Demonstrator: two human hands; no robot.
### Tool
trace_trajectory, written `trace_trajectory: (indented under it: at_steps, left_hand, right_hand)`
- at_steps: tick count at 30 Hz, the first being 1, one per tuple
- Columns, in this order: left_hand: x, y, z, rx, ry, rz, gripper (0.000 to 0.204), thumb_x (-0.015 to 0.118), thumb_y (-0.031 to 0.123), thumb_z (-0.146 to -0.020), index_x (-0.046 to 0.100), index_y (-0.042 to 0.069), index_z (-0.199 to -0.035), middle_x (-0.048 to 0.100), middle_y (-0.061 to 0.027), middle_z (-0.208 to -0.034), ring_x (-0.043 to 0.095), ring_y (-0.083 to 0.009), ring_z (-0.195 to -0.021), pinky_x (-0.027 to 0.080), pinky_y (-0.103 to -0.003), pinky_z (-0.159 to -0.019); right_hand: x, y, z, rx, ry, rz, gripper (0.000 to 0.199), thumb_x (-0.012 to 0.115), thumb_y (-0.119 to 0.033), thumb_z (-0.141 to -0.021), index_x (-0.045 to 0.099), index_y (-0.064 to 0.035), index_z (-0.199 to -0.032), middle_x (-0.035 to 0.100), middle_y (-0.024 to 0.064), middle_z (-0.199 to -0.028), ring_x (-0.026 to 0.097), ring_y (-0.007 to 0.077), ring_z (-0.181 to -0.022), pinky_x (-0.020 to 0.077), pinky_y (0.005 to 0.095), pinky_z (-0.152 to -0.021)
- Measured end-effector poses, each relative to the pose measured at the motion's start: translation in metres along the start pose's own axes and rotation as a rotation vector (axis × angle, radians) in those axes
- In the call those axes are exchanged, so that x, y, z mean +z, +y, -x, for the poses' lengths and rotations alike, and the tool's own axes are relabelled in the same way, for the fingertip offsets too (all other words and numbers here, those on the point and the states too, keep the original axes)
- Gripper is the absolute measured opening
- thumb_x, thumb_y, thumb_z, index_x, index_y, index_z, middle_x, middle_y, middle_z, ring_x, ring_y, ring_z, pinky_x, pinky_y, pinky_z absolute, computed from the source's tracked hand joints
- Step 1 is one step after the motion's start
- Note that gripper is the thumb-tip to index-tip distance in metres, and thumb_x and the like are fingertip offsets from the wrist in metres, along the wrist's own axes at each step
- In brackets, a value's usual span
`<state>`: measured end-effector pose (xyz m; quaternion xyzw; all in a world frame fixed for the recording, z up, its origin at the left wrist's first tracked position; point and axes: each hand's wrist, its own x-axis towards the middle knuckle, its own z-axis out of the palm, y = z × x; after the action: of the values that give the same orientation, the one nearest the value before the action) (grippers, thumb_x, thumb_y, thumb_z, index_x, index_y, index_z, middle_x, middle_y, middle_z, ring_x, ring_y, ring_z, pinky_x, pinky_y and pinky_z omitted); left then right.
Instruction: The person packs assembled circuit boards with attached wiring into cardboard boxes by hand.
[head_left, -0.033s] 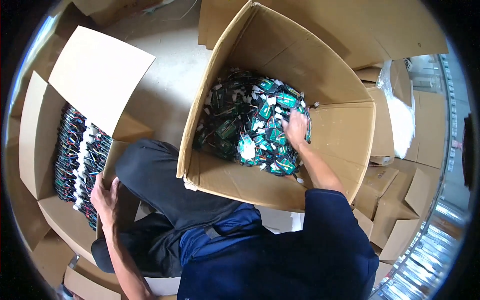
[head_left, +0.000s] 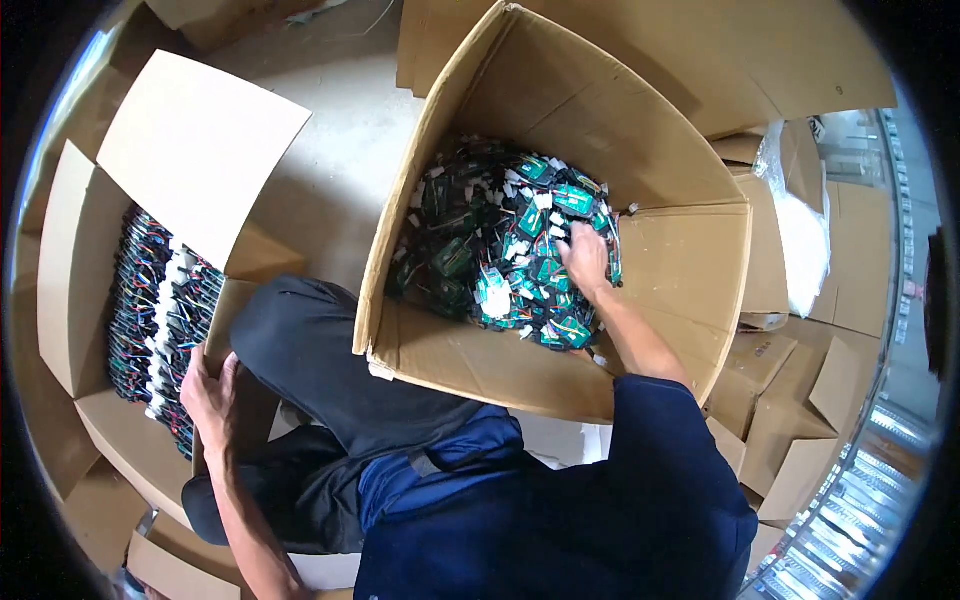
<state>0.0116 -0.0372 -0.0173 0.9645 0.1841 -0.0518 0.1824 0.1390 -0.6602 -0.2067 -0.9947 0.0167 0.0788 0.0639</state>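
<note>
A large open carton [head_left: 670, 235] stands in front of me, holding a loose heap of green circuit boards [head_left: 452, 258] with black parts, coloured wires and white plugs. My right hand [head_left: 588, 258] reaches into it, on the right side of the heap. Its fingers are bent down among the boards, and the fingertips are hidden, so what they hold does not show. At the left, my left hand [head_left: 210, 402] grips the near wall of a smaller open carton [head_left: 222, 318]. Inside that one, wired boards [head_left: 138, 310] stand packed in tight rows, with white plugs along the middle.
A raised flap [head_left: 205, 150] sticks up from the smaller carton. My bent leg [head_left: 340, 350] lies between the two cartons. More cardboard boxes [head_left: 800, 420] and clear plastic wrap [head_left: 800, 235] are at the right, beside a metal roller track [head_left: 835, 530]. Cardboard stands behind the large carton.
My right hand has shifted slightly left and down over the heap, its fingers more bent and less blurred. My left hand has stayed on the carton wall.
</note>
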Motion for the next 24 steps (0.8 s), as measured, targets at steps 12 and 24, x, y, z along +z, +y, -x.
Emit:
trace_trajectory:
  at_steps: [12, 24]
  left_hand:
    - [0.002, -0.003, 0.002, 0.060, 0.088, 0.020, 0.042, 0.081, 0.028, -0.087, 0.065, 0.005, -0.119, 0.072, -0.0204, -0.094, 0.071, -0.0384, -0.085, 0.055, -0.043, -0.075]
    - [0.001, -0.001, 0.004, 0.095, 0.115, 0.077, 0.041, 0.082, 0.029, -0.086, 0.065, 0.007, -0.116, 0.070, -0.0183, -0.091, 0.069, -0.0383, -0.083, 0.054, -0.043, -0.072]
  right_hand:
    - [0.007, -0.022, -0.028, 0.140, -0.230, 0.055, 0.043, 0.074, -0.027, -0.081, 0.067, 0.0022, -0.112, 0.062, 0.0270, -0.120, 0.064, 0.0450, -0.110, 0.0548, 0.0531, -0.094]
    - [-0.032, -0.024, -0.019, 0.065, -0.695, 0.017, 0.060, 0.073, -0.047, -0.082, 0.072, 0.0051, -0.111, 0.071, 0.0306, -0.112, 0.070, 0.0422, -0.105, 0.0538, 0.0476, -0.094]
